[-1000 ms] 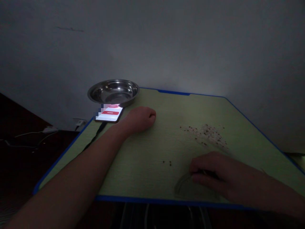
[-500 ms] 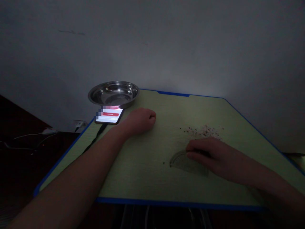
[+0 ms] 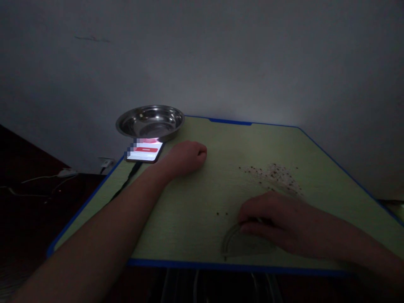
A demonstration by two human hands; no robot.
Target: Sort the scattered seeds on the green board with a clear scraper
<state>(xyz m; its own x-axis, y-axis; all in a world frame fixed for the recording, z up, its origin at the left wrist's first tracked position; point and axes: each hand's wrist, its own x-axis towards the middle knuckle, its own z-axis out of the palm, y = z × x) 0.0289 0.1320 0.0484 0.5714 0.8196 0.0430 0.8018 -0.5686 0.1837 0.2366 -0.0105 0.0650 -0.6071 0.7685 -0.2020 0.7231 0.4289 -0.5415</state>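
My right hand (image 3: pixel 268 219) pinches a clear half-round protractor (image 3: pixel 244 244) close to the table's front edge. Its curved side faces left, and part of it is hidden under my fingers. A small dark grain (image 3: pixel 225 258) lies at the protractor's lower left corner, and two more dark grains (image 3: pixel 222 213) sit just beyond it. Past my right hand spreads a patch of pale and dark grains (image 3: pixel 277 174). My left hand (image 3: pixel 189 156) rests on the table as a loose fist; whether anything is inside it is hidden.
A shiny metal bowl (image 3: pixel 151 122) stands at the back left corner of the blue-edged table (image 3: pixel 217 189). In front of it lies a lit phone (image 3: pixel 143 152) with a dark cable (image 3: pixel 131 176). The wall (image 3: pixel 202 59) rises behind the table.
My right hand has drawn the protractor toward the table's front edge. One dark grain now lies close to that edge, and more of the grain patch shows. My left hand stays put.
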